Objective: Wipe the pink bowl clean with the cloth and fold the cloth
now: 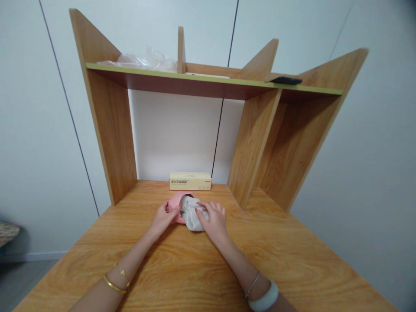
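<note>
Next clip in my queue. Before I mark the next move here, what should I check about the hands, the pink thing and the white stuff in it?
1. Left hand grips the side of the pink rounded container: ok.
2. Right hand lies on the crumpled white-grey material: ok.
3. Right hand's fingers closed around that material: cannot tell.
4. Material sits partly in the container and spills over its front edge: ok.
5. Material is cloth or film: cannot tell.
6. Beige rectangular cardboard box stands behind, apart from both hands: ok.
</note>
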### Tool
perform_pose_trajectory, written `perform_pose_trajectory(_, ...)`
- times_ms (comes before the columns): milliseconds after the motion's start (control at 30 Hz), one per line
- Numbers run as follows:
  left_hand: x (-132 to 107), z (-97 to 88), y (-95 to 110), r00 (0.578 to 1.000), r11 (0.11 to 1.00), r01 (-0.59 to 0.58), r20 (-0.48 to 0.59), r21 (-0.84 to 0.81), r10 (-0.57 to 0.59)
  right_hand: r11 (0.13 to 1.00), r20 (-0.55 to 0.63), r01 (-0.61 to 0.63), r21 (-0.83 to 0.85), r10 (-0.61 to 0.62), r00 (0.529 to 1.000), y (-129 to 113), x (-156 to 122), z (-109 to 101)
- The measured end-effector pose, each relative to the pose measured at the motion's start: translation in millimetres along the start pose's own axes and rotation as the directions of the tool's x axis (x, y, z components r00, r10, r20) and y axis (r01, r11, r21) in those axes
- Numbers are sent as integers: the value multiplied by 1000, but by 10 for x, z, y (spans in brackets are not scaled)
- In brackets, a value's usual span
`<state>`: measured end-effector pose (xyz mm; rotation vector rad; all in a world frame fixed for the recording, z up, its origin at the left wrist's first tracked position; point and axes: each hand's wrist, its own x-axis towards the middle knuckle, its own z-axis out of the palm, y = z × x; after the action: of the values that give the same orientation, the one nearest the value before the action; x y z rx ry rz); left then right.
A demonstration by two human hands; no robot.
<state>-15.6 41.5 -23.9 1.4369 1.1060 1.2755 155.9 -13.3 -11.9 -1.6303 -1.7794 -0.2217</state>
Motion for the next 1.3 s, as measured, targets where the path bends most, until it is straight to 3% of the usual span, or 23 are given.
perform_pose_trajectory(167, -24, 25, 31, 996, 997, -72, 48, 23, 71, 969, -53, -241, -59, 238, 970, 42, 6, 98)
perform_pose_trajectory(367, -162, 79, 117, 974, 977, -175, 165, 119, 154, 929, 93, -290, -230, 318, 944, 43, 21, 68)
perform_pose_trajectory(500, -226, 120, 136, 947, 948, -268, 228, 172, 227, 905, 109, -337, -258, 374, 921, 70, 62, 64)
perform_pose_trajectory(767, -246, 168, 157, 930, 878, -355, 220, 320, 296, 916, 47, -311, -255, 333, 942, 73, 67, 42)
perform_pose_trajectory(967, -228, 159, 142, 941, 862, -337, 148, 379, 304, 913, 157, -305, -270, 354, 922, 95, 31, 83)
perform_pose_trajectory(1133, -244, 142, 175, 928, 849, -368, 204, 380, 311, 908, 233, -307, -283, 376, 897, 98, 52, 72)
perform_pose_trajectory(1200, -253, 145, 188, 925, 846, -372, 227, 382, 304, 901, 206, -321, -291, 386, 899, 73, 65, 55)
perform_pose_trajectory(1300, -257, 157, 186, 931, 859, -350, 240, 375, 275, 903, 63, -314, -293, 346, 936, 26, 69, 13)
